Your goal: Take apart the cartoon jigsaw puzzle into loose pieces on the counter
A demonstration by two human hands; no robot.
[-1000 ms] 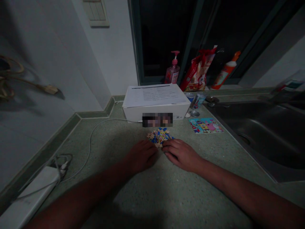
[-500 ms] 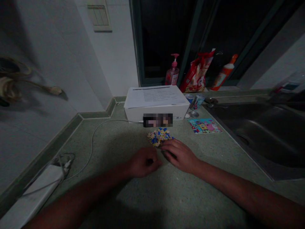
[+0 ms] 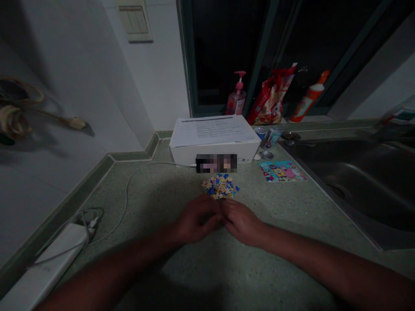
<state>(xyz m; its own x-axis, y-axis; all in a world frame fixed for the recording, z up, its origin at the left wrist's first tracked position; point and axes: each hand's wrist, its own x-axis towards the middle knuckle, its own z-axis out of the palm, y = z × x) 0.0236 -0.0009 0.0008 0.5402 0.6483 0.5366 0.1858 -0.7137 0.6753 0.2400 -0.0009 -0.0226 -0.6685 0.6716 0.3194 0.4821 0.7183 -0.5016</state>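
The pile of jigsaw pieces [image 3: 220, 186] lies loose on the desk [image 3: 162, 203], a small heap of blue, yellow and pale bits just in front of the white box [image 3: 214, 149]. Just near of the pile the 2 hands meet. The left hand [image 3: 197, 221] and the right hand [image 3: 242, 221] touch at the fingertips, knuckles up, close above the desk surface. The fingers [image 3: 214, 212] of both hands are curled inward toward each other, but they are blurred and dim. I cannot tell whether they pinch a piece or are simply closed. Neither hand touches the pile; the nearest pieces sit just beyond the fingertips.

A printed sheet [image 3: 212, 127] lies flat on the box lid. To the right of the pile, apart from it, a colourful picture card [image 3: 281, 171] lies flat on the desk. Beyond the card stands a small can [image 3: 271, 137], tilted in view. The steel sink [image 3: 366, 172] fills the right side. On the far sill stand 3 things: a pink pump bottle [image 3: 236, 98], a red bag [image 3: 270, 101] and an orange bottle [image 3: 306, 99]. A white cable [image 3: 129, 185] curves left from the box toward a power strip [image 3: 48, 259] at the near left edge.
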